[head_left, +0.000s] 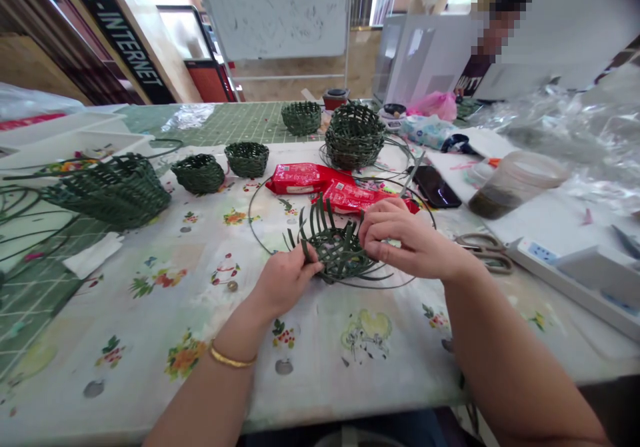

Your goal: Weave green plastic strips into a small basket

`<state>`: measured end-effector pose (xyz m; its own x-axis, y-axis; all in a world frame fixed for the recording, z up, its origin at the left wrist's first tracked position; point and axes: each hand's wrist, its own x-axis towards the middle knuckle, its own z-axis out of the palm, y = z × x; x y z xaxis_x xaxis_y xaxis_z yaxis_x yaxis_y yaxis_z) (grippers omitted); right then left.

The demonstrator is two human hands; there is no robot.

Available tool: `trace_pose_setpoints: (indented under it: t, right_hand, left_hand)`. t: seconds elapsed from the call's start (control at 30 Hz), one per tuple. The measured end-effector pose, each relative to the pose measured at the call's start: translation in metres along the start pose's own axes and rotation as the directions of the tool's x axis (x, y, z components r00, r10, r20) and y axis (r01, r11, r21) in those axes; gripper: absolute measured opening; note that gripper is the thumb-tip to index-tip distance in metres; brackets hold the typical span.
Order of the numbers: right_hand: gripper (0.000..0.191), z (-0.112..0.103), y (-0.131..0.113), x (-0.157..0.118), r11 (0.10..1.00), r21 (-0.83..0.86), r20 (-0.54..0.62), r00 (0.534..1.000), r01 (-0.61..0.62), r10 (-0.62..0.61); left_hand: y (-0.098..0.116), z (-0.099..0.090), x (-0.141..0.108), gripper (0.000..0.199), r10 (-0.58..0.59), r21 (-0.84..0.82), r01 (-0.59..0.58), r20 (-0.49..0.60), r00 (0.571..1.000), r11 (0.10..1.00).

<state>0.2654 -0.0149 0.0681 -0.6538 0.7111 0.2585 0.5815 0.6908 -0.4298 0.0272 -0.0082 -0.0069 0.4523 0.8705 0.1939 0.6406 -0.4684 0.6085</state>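
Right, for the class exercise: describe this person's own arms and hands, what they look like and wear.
The left forearm wears a thin gold-coloured bangle. The right forearm shows no jewellery. The left hand and right hand are bare, with no gloves, rings or sleeves visible.

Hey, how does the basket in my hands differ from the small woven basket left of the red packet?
The unfinished green basket has loose strips sticking up, while the small woven basket has a closed rim. The unfinished one is tilted, gripped by your left hand and right hand; the small one sits upright and untouched on the floral tablecloth. Both are woven in dark green.
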Motion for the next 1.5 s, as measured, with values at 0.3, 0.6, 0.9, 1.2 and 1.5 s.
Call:
trace_pose_setpoints:
  t: [0.3,0.6,0.9,1.2,1.5]
  right_hand:
    - [0.043,0.013,0.007,0.005,0.857,0.23,0.021,0.883,-0.461,0.469]
    - [0.041,0.02,0.005,0.009,0.801,0.138,-0.167,0.784,-0.582,0.598]
    - [0.031,0.026,0.008,0.006,0.79,0.331,-0.269,0.75,-0.517,0.604]
    - [0.043,0.012,-0.002,0.006,0.948,0.175,0.07,0.964,-0.264,0.255]
    - [0.054,0.006,-0.004,-0.003,0.907,0.244,0.124,0.939,-0.342,0.32]
  left_hand:
    - [-0.005,0.003,0.002,0.007,0.026,-0.08,-0.028,-0.024,0.999,0.996]
    - [-0.006,0.007,0.003,0.007,-0.098,-0.249,0.092,-0.011,0.995,0.964]
    - [-0.009,0.006,0.004,0.014,-0.119,-0.289,0.124,0.035,0.992,0.949]
    - [-0.008,0.001,0.003,0.01,-0.085,-0.282,0.111,0.103,0.991,0.953]
    - [-0.012,-0.001,0.002,0.01,-0.058,-0.325,0.108,0.16,0.985,0.94]
